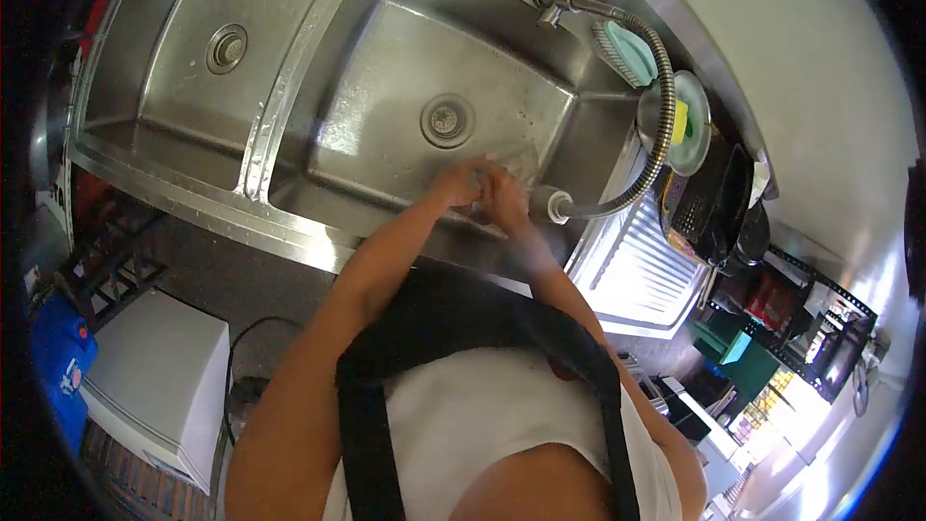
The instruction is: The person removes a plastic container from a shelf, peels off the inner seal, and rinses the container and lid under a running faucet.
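The left hand (461, 185) and right hand (503, 201) meet over the near side of the larger sink basin (386, 68), fingers bent toward one another; whether they are clenched or grasping something cannot be told. A blurred translucent item (522, 163) shows just beside the fingers of the right hand, in the same basin, its exact form unclear. The basin's round drain strainer (448, 121) lies just beyond the hands. To the right of the right hand, near the wrist, is the white end fitting (552, 205) of a coiled metal faucet hose (666, 96), which arches over the rim. Farther right are a round metal dish (693, 150) bearing a yellow sponge (680, 122) and a ribbed drainboard (641, 265).
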The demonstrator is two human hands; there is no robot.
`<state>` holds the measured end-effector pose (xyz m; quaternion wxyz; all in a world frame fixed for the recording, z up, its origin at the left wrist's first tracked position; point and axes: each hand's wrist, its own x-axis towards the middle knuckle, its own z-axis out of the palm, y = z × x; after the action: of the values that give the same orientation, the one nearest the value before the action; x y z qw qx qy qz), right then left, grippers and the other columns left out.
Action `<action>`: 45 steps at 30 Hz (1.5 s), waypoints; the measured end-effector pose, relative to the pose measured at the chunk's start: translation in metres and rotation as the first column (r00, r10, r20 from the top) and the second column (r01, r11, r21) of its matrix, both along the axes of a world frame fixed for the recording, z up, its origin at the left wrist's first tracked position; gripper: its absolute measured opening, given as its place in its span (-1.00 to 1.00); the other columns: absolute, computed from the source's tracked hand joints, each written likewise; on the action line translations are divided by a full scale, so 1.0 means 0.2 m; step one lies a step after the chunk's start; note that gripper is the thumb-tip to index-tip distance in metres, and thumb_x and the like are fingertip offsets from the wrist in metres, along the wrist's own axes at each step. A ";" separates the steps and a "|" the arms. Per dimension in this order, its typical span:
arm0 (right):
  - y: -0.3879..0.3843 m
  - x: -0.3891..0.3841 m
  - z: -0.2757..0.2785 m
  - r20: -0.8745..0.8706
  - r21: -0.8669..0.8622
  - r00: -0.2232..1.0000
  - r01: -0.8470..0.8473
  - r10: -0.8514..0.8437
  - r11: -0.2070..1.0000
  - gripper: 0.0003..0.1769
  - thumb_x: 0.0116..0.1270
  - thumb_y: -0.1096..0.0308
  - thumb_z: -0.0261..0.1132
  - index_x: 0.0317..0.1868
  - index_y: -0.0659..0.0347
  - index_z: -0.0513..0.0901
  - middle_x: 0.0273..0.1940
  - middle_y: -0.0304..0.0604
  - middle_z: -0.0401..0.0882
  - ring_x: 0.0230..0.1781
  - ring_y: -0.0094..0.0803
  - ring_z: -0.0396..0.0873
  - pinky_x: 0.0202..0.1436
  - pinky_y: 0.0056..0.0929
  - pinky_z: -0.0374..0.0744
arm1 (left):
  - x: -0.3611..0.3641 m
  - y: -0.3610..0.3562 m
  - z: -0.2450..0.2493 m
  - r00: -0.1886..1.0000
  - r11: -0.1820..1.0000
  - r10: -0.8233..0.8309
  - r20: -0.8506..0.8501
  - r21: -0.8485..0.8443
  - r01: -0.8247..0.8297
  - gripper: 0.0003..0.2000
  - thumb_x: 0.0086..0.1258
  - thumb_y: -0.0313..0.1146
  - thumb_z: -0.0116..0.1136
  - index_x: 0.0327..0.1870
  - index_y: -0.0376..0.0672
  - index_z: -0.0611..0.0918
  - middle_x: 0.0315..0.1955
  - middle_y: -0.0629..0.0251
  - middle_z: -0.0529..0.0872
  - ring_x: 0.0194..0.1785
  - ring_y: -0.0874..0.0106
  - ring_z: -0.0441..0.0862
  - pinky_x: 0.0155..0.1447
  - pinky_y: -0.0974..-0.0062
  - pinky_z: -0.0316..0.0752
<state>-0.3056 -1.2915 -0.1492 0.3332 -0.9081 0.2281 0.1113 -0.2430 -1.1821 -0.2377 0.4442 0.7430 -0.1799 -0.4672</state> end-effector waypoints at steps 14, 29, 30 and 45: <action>-0.13 -0.12 -0.09 0.021 -0.038 0.999 0.048 -0.048 0.998 -0.77 0.35 0.26 0.13 -0.14 0.25 0.53 -0.21 0.20 0.60 -0.17 0.15 0.57 -0.04 -0.04 0.47 | 0.01 0.04 0.05 0.988 0.997 0.027 -0.155 0.071 -0.016 -0.02 -0.17 -0.08 0.51 0.42 0.06 0.31 0.27 0.08 0.48 0.21 0.13 0.54 0.26 0.27 0.46; -0.21 -0.29 -0.49 -0.129 -0.115 0.990 -0.065 0.050 0.991 -0.63 0.42 0.34 0.02 0.20 0.15 0.31 -0.12 0.27 0.59 -0.08 0.25 0.55 0.02 0.14 0.42 | 0.00 0.08 0.11 0.992 0.998 0.053 -0.111 0.025 -0.050 -0.04 -0.16 -0.17 0.50 0.42 0.00 0.31 0.07 0.06 0.64 -0.23 0.31 0.71 -0.11 0.36 0.62; -0.20 -0.29 -0.48 -0.164 -0.159 0.985 -0.083 0.057 0.984 -0.64 0.41 0.36 0.03 0.19 0.14 0.32 -0.13 0.25 0.59 -0.07 0.25 0.55 0.01 0.12 0.44 | -0.05 0.07 0.01 0.994 0.994 0.090 0.058 -0.073 -0.086 -0.05 -0.16 -0.18 0.50 0.42 0.00 0.31 0.13 0.05 0.59 -0.07 0.26 0.66 0.02 0.32 0.57; -0.14 -0.15 -0.12 -0.189 -0.050 0.963 -0.206 0.194 0.977 -0.71 0.40 0.32 0.06 0.03 0.28 0.52 -0.14 0.15 0.60 -0.11 -0.01 0.61 -0.05 -0.03 0.49 | -0.01 0.09 0.15 0.999 0.999 0.039 0.017 -0.037 -0.038 -0.03 -0.04 -0.20 0.50 0.48 0.17 0.18 0.22 0.05 0.53 0.21 0.08 0.54 0.27 0.27 0.45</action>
<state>-0.3359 -1.3190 -0.1741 0.2663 -0.9234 0.1685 0.2193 -0.2450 -1.1642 -0.2073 0.4650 0.7422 -0.1779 -0.4487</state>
